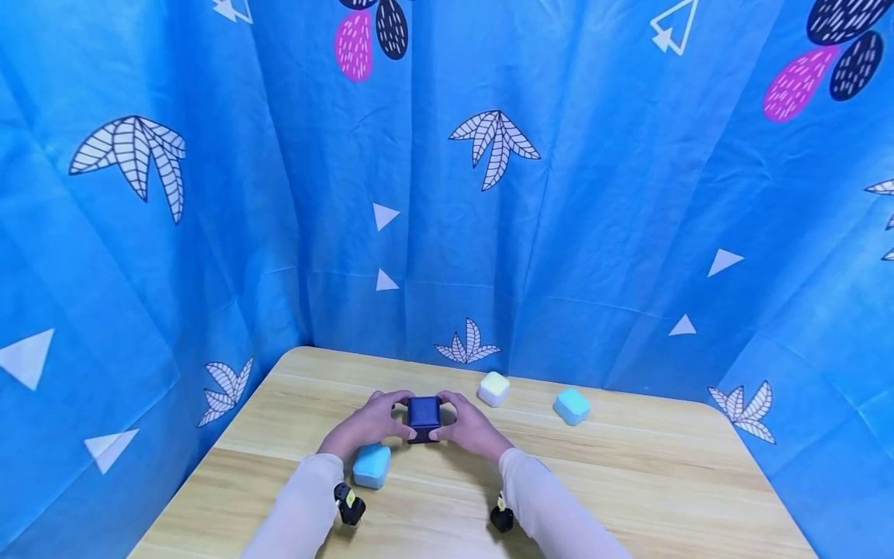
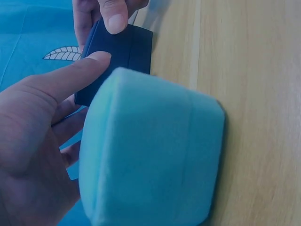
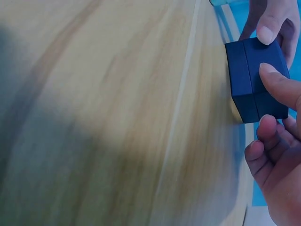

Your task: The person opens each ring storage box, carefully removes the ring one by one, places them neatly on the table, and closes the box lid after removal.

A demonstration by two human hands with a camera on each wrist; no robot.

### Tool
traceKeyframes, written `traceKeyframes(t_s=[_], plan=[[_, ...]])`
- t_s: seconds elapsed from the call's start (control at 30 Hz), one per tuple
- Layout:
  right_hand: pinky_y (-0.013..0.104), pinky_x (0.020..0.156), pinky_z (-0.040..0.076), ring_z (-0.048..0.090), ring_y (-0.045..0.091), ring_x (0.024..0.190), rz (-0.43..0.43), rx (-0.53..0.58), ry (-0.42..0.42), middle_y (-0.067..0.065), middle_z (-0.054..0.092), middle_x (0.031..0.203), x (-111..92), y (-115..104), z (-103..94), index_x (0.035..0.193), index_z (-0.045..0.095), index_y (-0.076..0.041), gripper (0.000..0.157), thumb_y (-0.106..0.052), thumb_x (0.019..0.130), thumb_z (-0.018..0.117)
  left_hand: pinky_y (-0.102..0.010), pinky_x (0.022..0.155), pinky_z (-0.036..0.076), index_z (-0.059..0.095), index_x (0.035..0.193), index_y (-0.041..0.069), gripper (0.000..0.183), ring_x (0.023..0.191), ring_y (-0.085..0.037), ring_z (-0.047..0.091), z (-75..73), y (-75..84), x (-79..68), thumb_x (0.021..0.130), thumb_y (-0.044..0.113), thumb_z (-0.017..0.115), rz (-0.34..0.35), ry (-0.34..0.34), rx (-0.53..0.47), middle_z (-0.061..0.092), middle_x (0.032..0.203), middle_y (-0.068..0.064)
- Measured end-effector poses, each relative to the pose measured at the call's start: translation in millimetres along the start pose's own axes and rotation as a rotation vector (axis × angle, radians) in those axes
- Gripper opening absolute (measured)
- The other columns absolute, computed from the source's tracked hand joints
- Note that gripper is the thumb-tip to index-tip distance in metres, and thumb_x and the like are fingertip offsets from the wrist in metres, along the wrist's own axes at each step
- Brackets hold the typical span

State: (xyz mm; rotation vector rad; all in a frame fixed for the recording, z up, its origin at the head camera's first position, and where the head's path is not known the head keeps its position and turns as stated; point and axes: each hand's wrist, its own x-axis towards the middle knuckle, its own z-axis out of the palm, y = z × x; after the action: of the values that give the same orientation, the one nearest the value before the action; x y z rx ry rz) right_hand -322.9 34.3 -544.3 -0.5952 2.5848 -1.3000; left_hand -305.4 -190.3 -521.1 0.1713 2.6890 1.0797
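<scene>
A small dark blue ring box (image 1: pixel 423 413) stands on the wooden table, its lid down along a seam seen in the right wrist view. My left hand (image 1: pixel 375 423) grips its left side, with the thumb on the front face (image 2: pixel 124 52). From the right, my right hand (image 1: pixel 469 427) holds the same box between thumb and fingers. In the right wrist view both thumbs press the box's front (image 3: pixel 256 80). Just below my left hand sits a light blue velvety box (image 1: pixel 372 466), large and close in the left wrist view.
Farther back on the table (image 1: pixel 628 481) are a cream-topped white box (image 1: pixel 493 389) and a turquoise box (image 1: pixel 572 406), both right of my hands. A blue patterned curtain (image 1: pixel 447 233) hangs behind the table and along both sides.
</scene>
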Motion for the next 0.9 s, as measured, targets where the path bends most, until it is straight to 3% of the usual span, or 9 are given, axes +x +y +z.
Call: traceKeyframes(t_s=[0.47,0.9], plan=[[0.056,0.107,0.032,0.041,0.032,0.132,0.016,0.024,0.012,0.005,0.049,0.139,-18.1,9.5,-6.3,0.138,0.046,-0.018,0.073,-0.03,0.075,0.08,-0.05,0.087,0.044,0.053,0.134,0.03,0.071,0.1,-0.022,0.047,8.5,8.6,-2.7,0.07,0.04,0.082,0.093,-0.033,0.054,0.05,0.123,-0.008],[0.058,0.103,0.035,0.046,0.032,0.126,0.032,0.061,0.032,0.002,0.052,0.135,-39.5,12.5,-8.0,0.139,0.045,-0.019,0.076,-0.031,0.073,0.082,-0.052,0.085,0.046,0.053,0.134,0.032,0.072,0.095,-0.023,0.051,15.8,18.4,-13.2,0.07,0.041,0.082,0.09,-0.074,0.078,0.047,0.12,-0.009]])
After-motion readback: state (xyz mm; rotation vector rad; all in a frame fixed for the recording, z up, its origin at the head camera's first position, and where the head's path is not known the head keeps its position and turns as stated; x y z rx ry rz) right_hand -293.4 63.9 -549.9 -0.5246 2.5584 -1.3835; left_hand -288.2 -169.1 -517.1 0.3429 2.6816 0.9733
